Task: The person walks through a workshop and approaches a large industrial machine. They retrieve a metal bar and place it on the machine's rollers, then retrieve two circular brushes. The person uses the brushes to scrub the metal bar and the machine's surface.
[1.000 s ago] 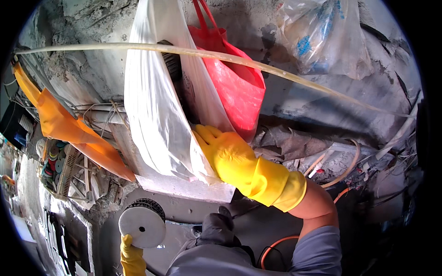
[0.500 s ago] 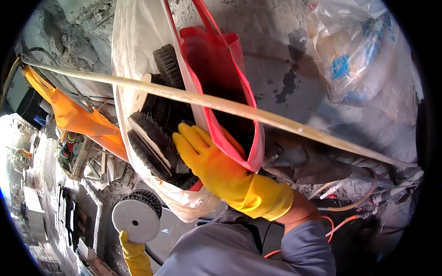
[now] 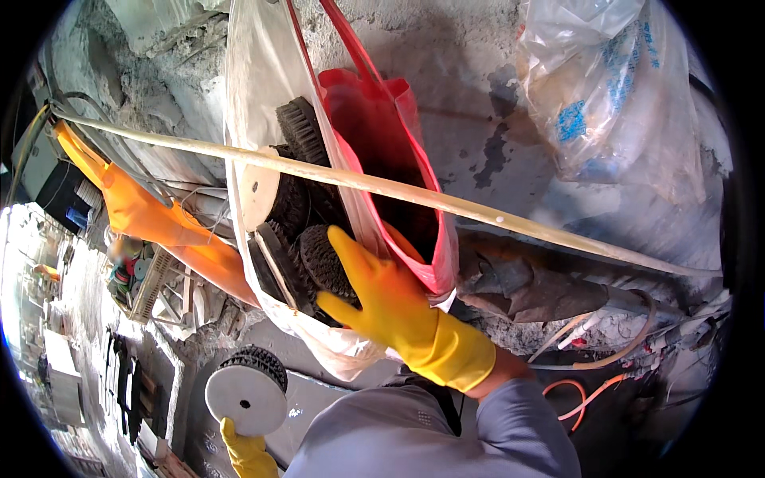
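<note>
Rough grey wall [image 3: 446, 40], with a white bag [image 3: 343, 354] of brushes [image 3: 303, 131] just beyond the right grip [image 3: 394, 299].
The left grip [image 3: 249, 456] is clamped on a round brush [image 3: 246, 394], below and left of the right grip; it looks stiff and fairly light, its smooth face likely slippery, so best held by the edge. The right grip's thumb and fingers stand apart beside a dark brush [image 3: 323, 263] in the bag; contact is unclear. The right forearm [image 3: 500, 373] slants up and left from its sleeve [image 3: 530, 418].

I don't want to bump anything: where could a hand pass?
Bare wall shows between the red bag and the clear bag, above the pale hose. It's crowded inside the white bag, where brushes pack together beside the right hand.
</note>
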{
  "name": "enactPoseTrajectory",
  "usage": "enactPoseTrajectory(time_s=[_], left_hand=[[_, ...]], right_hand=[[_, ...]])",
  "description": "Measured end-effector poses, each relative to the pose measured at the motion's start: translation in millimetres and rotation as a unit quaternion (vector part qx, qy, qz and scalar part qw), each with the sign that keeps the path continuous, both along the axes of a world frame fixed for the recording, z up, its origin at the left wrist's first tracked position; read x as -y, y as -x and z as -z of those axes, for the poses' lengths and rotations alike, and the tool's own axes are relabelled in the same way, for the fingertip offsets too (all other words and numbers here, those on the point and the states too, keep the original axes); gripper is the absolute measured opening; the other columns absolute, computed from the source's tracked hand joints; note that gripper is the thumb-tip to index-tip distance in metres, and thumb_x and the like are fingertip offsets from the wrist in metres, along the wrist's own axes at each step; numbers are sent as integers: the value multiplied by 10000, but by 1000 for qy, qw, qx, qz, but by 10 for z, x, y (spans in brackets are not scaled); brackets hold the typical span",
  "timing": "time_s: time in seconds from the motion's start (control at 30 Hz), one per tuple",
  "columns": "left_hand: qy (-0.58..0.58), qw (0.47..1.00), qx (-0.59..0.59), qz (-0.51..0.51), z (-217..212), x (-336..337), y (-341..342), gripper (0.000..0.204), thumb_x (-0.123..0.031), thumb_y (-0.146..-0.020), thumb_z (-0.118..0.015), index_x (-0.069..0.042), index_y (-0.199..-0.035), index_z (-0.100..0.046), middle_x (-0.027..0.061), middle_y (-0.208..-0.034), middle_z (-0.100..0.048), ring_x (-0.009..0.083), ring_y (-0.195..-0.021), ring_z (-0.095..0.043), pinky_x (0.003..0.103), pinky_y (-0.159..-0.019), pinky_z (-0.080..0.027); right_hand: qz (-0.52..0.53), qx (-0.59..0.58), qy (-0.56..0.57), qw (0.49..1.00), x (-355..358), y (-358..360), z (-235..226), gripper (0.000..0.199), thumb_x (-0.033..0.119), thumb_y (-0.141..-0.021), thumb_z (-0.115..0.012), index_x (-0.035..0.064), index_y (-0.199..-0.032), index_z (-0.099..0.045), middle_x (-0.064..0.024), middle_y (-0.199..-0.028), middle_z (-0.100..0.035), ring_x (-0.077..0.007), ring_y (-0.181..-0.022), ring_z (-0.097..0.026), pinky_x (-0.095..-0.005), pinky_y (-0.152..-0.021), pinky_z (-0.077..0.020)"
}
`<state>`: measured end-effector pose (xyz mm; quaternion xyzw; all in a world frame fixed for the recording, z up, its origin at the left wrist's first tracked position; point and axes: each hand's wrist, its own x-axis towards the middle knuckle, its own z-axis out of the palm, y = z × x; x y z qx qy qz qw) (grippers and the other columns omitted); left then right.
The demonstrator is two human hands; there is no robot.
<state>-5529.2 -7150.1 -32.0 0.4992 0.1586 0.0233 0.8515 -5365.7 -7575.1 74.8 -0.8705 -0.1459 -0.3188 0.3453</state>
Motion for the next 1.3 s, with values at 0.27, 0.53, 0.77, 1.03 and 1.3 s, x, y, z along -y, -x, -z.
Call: enactPoseTrajectory(time_s=[0.27,0.53,0.77,1.03,1.3], left_hand=[[-11,1000,-21,-17,-84,-57,206,881,-488,-879,-818,-143,-1604,-455,136,-1560,-548,378,-1423,-528,645,-1161,-457],[25,1000,7,6,-26,-27,120,883,-481,-867,-833,-141,-1594,-465,140,-1552,-552,376,-1414,-533,641,-1152,-465],[48,999,12,-1,141,-71,32,903,-497,-854,-834,-136,-1593,-460,137,-1545,-556,375,-1394,-544,632,-1153,-466],[77,997,-14,16,-20,-12,93,864,-514,-913,-740,-27,-1568,-457,170,-1496,-572,374,-1368,-561,527,-1166,-456],[115,992,-23,37,-137,167,-92,682,-313,-1010,-631,-21,-1599,-451,152,-1507,-604,309,-1392,-569,438,-1187,-432]], right_hand=[[60,-70,79,993,-256,38,254,853,309,-796,-837,-43,-1499,-508,-290,-1476,-585,-399,-1220,-667,-480,-1026,-541],[68,14,-12,998,-264,-38,298,758,145,-744,-836,-41,-1432,-575,-294,-1404,-646,-428,-1151,-708,-461,-974,-588],[69,49,-151,985,-279,229,129,592,3,-809,-805,-73,-1367,-623,-295,-1308,-699,-464,-1164,-707,-474,-1029,-565],[19,210,1,978,-309,734,-580,430,141,-864,-813,44,-1280,-755,-263,-1444,-647,-538,-1429,-506,-593,-1201,-404],[-218,196,135,947,-1060,769,-336,382,141,-829,-777,234,-1198,-807,-21,-1373,-705,-346,-1317,-585,-546,-1102,-522]])
